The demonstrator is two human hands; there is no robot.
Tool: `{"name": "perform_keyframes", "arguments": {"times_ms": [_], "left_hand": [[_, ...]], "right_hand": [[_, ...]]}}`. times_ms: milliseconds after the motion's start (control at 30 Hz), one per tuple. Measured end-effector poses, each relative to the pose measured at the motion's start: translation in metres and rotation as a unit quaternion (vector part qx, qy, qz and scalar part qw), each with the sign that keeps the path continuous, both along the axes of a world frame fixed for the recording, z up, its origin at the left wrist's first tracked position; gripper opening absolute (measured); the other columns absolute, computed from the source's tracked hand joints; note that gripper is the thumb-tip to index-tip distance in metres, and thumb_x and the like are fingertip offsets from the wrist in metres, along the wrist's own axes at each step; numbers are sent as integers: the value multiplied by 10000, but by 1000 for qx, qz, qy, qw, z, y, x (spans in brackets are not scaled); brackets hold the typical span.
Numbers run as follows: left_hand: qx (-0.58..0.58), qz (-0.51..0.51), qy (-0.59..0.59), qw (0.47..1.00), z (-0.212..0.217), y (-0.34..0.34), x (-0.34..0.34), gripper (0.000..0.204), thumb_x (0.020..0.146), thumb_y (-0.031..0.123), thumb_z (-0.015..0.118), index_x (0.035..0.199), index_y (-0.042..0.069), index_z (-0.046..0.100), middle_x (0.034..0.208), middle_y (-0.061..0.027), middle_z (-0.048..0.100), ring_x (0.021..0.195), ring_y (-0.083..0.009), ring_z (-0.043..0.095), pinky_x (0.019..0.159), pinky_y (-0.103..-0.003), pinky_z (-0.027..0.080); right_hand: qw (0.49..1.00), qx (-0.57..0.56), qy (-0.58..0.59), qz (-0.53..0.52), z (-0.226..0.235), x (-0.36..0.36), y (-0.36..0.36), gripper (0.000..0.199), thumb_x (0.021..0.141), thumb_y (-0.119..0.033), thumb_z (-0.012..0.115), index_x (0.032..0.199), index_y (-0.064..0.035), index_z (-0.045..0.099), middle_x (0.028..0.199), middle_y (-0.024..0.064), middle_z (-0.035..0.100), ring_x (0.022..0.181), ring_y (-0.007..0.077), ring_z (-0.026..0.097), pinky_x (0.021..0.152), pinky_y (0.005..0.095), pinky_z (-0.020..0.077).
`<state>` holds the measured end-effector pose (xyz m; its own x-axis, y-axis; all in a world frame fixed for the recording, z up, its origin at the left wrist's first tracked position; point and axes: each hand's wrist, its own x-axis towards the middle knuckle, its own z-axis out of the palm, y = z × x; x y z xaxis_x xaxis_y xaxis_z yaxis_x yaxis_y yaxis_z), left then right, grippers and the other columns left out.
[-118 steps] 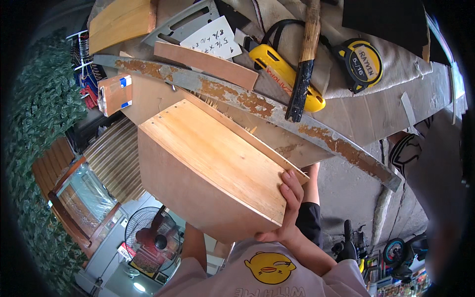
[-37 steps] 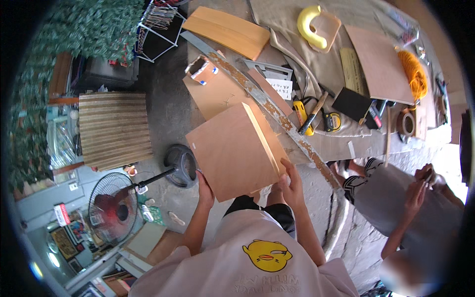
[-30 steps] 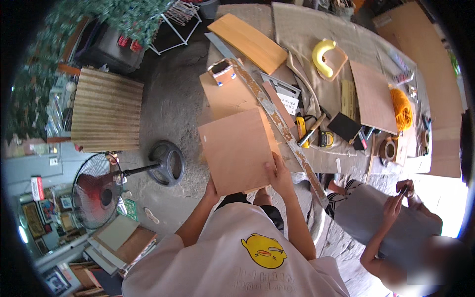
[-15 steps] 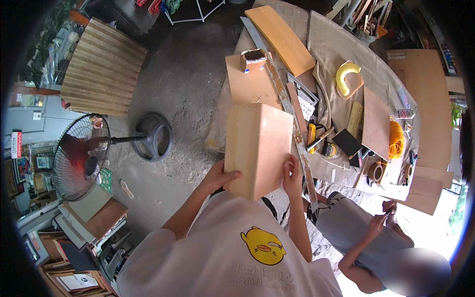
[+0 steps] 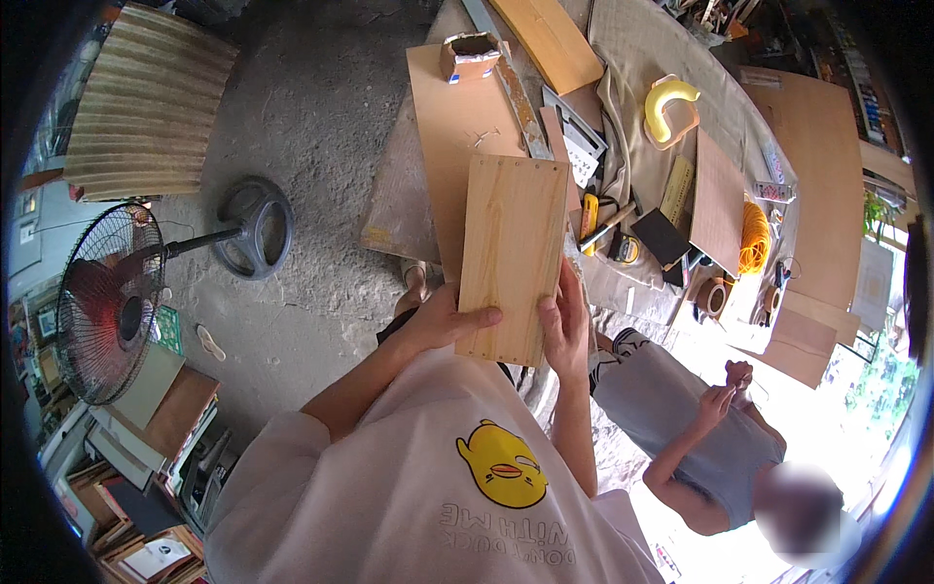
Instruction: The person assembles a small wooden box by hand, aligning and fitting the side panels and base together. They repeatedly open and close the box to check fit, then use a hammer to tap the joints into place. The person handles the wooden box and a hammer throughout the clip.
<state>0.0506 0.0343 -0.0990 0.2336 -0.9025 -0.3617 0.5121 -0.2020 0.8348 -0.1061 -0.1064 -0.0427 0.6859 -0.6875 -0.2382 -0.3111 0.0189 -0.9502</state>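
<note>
Two hands: left hand point(image 5: 449, 321) and right hand point(image 5: 564, 326), each closed on the wooden box point(image 5: 513, 255).
Location: box raised near workbench point(image 5: 457, 127).
Handling advice: keep both lower corners gripped; hold level.
Nearby: standing fan point(image 5: 112, 302).

Wooden box point(image 5: 511, 255) between both hands, workbench point(image 5: 623, 117) behind, fan point(image 5: 107, 292) left.
</note>
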Motion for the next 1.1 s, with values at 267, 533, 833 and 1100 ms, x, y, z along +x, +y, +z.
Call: {"name": "perform_keyframes", "arguments": {"times_ms": [267, 533, 833, 1100], "left_hand": [[29, -67, 42, 996, 6, -3, 5, 737, 879, 401, 799, 1417, -8, 507, 1320, -124, 618, 1261, -232, 548, 1078, -392, 426], [35, -47, 85, 995, -2, -4, -3, 706, 876, 368, 811, 1403, -3, 524, 1342, -118, 598, 1294, -220, 498, 1129, -395, 364], [15, -21, 73, 997, -5, -2, -4, 664, 890, 324, 806, 1398, 1, 526, 1355, -106, 589, 1230, -193, 557, 1053, -362, 451], [49, -77, -29, 995, -49, 24, 3, 632, 924, 458, 734, 1344, 3, 612, 1251, -112, 694, 1115, -187, 651, 971, -336, 503]], "right_hand": [[998, -51, -13, 27, 0, -4, -4, 649, 1070, -272, 490, 1561, 88, 264, 1588, 246, 370, 1466, 304, 381, 1189, 392, 299], [997, -66, 4, 38, -1, -7, -6, 651, 1084, -322, 440, 1563, 84, 267, 1597, 246, 360, 1479, 313, 364, 1192, 392, 293], [993, -94, 64, 24, -12, -16, -9, 616, 1097, -380, 378, 1525, 63, 361, 1498, 258, 488, 1385, 365, 488, 1139, 419, 367], [974, -138, 152, 94, -17, -21, -6, 606, 1104, -387, 360, 1550, 23, 335, 1519, 273, 461, 1317, 461, 537, 1062, 451, 451]]}}
